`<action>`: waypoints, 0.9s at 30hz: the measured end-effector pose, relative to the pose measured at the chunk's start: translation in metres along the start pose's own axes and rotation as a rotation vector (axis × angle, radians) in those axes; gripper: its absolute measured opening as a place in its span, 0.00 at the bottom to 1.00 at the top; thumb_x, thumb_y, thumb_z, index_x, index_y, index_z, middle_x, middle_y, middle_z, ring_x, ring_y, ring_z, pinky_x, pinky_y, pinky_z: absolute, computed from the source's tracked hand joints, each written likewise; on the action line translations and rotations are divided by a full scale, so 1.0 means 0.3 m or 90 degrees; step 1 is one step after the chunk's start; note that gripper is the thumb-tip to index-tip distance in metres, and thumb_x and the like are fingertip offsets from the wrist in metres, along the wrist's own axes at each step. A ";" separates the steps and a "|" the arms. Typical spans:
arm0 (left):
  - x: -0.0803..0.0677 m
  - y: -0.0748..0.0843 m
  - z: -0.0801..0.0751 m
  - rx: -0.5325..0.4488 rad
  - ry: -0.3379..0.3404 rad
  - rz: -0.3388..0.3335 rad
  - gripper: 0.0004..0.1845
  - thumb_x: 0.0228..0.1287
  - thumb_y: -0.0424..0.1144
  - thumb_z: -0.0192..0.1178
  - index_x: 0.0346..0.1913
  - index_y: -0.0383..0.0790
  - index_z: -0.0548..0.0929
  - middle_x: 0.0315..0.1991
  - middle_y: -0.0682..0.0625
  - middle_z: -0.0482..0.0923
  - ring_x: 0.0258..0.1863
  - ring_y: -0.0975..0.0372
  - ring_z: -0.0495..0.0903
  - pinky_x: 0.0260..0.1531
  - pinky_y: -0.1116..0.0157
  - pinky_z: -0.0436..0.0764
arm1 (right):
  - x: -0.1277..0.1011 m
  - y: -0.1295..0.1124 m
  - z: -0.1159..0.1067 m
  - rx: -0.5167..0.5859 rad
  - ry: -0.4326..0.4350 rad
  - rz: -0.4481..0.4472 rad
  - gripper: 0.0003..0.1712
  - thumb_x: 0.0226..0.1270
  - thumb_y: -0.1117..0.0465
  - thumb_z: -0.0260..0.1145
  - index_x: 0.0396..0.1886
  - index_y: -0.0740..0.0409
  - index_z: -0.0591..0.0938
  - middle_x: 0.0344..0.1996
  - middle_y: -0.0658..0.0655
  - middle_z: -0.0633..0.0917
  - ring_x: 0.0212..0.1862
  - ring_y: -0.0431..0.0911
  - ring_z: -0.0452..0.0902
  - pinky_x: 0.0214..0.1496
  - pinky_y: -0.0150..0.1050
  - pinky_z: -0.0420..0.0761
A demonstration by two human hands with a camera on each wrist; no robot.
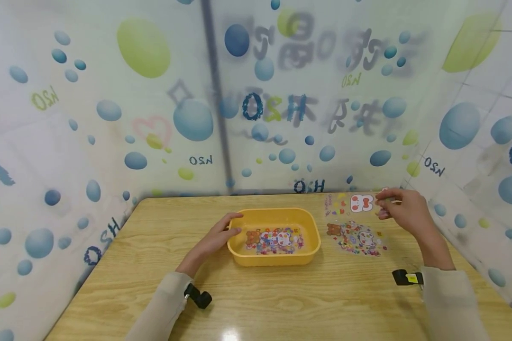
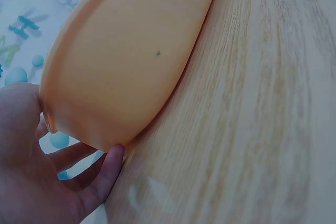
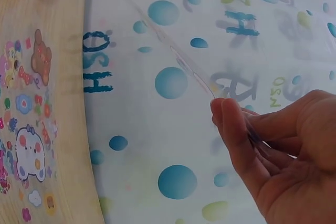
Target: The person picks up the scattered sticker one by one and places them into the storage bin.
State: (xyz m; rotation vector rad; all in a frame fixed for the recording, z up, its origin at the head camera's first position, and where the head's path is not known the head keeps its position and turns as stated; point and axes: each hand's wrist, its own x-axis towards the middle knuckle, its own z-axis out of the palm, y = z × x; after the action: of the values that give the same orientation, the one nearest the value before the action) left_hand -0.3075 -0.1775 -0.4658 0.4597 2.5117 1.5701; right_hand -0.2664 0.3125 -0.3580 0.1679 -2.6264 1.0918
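I note my left hand [image 1: 215, 239] resting against the left end of the yellow tray [image 1: 311, 237], fingers [image 2: 107, 169] relaxed and touching its wall. My right hand [image 1: 403, 208] pinches a clear sticker sheet [image 1: 354, 203] by its edge, lifted above the table [image 1: 281, 293]. A second sticker sheet [image 1: 356, 237] lies flat just right of the tray.

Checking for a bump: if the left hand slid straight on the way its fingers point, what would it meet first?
The left hand already touches the yellow tray at its near-left end, so it would push against that wall at once. The stickers inside lie farther on.
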 end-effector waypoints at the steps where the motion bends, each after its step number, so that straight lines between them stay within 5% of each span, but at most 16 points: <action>1: 0.000 0.000 0.000 0.000 0.000 0.000 0.25 0.80 0.40 0.53 0.76 0.47 0.68 0.81 0.42 0.58 0.81 0.44 0.56 0.78 0.39 0.55 | -0.001 -0.005 0.001 0.001 0.001 0.003 0.14 0.77 0.67 0.61 0.52 0.74 0.83 0.47 0.75 0.85 0.27 0.34 0.86 0.31 0.28 0.85; 27: 0.003 0.000 -0.001 -0.002 0.002 -0.006 0.25 0.80 0.40 0.53 0.76 0.48 0.68 0.82 0.43 0.57 0.82 0.45 0.53 0.79 0.39 0.53 | -0.012 -0.081 0.034 0.024 0.024 0.005 0.15 0.79 0.63 0.60 0.54 0.70 0.83 0.50 0.73 0.85 0.28 0.32 0.86 0.32 0.29 0.86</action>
State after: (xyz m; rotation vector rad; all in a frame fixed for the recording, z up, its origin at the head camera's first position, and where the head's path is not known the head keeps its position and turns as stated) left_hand -0.3083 -0.1774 -0.4658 0.4445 2.5088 1.5726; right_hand -0.2600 0.2881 -0.3495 0.1435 -2.5763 1.1360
